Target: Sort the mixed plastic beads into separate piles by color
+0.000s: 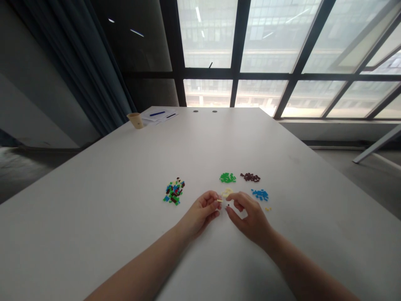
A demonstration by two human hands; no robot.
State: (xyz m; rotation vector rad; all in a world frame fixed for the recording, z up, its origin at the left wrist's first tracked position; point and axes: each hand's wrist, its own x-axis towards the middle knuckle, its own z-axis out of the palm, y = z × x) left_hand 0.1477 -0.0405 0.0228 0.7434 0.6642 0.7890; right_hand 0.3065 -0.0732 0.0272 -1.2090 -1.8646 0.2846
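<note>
My left hand (200,212) is closed, with a small cream building brick (219,200) pinched between thumb and fingertips. To its right, my right hand (249,213) has its thumb and forefinger apart, with nothing gripped between them. A tiny dark piece (228,205) shows in the gap between those fingers; whether it touches the thumb I cannot tell. Just beyond both hands lies a small pile of cream bricks (227,192), partly hidden by my right fingers.
Past my hands are piles of green bricks (227,177), dark brown bricks (250,177) and blue bricks (260,194). A few yellow pieces (268,209) lie right. Mixed bricks (174,192) sit left. A paper cup (135,121) and papers (159,115) with pens stand at the table's (125,179) far left.
</note>
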